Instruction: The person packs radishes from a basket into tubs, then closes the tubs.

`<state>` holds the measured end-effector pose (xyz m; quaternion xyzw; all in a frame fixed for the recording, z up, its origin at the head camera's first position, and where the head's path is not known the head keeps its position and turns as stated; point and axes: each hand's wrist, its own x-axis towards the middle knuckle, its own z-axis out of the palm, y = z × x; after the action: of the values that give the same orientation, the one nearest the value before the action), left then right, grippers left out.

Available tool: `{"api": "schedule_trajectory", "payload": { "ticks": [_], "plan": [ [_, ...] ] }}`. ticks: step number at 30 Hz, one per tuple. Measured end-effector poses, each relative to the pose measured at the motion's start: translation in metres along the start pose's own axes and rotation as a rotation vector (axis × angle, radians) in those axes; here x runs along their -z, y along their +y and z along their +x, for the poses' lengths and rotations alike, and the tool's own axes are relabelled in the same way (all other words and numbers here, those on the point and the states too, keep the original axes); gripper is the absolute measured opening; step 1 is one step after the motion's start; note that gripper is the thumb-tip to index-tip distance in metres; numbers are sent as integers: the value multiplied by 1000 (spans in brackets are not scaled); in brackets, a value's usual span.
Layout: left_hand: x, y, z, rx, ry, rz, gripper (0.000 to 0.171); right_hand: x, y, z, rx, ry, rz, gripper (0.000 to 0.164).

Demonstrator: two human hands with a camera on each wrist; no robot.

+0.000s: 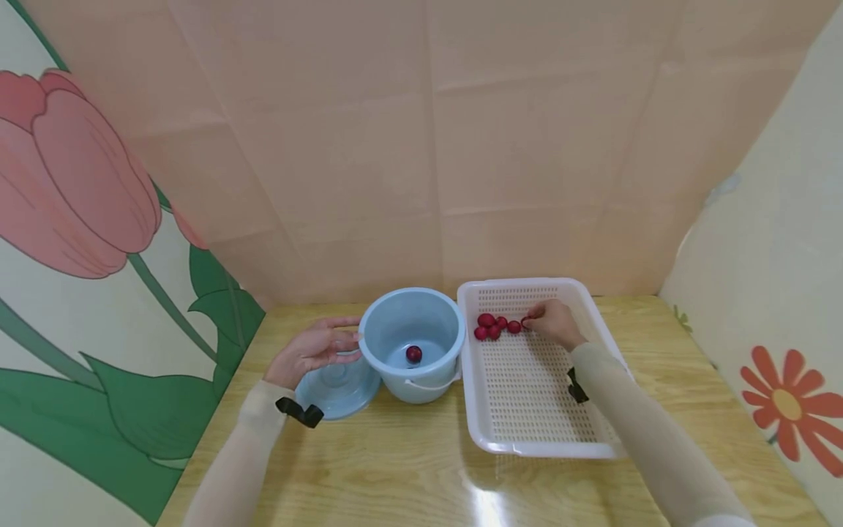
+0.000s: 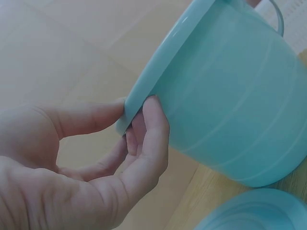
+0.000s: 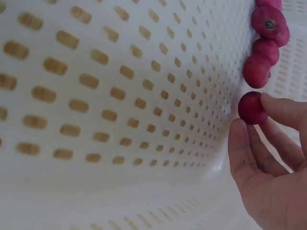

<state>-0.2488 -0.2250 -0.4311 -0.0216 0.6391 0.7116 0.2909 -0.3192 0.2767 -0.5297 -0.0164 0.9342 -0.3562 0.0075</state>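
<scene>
My left hand [image 1: 315, 351] grips the rim of a light blue bucket [image 1: 421, 384], thumb at the rim's edge and fingers curled beneath it, as the left wrist view shows. One dark red radish [image 1: 413, 354] lies on the bucket's bottom. Inside a white perforated basket [image 1: 478, 410], my right hand [image 1: 555, 322] pinches a small round radish [image 3: 252, 108] between thumb and fingertips. Several more red radishes [image 1: 486, 320] are clustered just left of that hand in the basket's far part; in the right wrist view one radish [image 3: 257, 71] sits close to the pinched one.
A blue lid [image 1: 337, 391] lies on the wooden table [image 1: 369, 468] left of the bucket, partly behind my left hand. Bucket and basket stand side by side, with the bucket's handle [image 1: 431, 386] hanging down in front. A pinkish covered wall [image 1: 428, 146] rises behind them.
</scene>
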Motion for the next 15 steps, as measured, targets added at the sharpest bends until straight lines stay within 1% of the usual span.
{"api": "schedule_trajectory", "payload": {
  "ticks": [3, 9, 15],
  "plan": [
    [0, 0, -1, 3, 8, -17, 61, 3, -3, 0, 23, 0, -9, 25],
    [2, 0, -2, -1, 7, -10, 61, 12, -15, -2, 56, -9, -1, 26],
    [1, 0, -2, -6, 3, 4, 61, 23, -23, -5, 152, -22, -4, 25]
  ]
}}
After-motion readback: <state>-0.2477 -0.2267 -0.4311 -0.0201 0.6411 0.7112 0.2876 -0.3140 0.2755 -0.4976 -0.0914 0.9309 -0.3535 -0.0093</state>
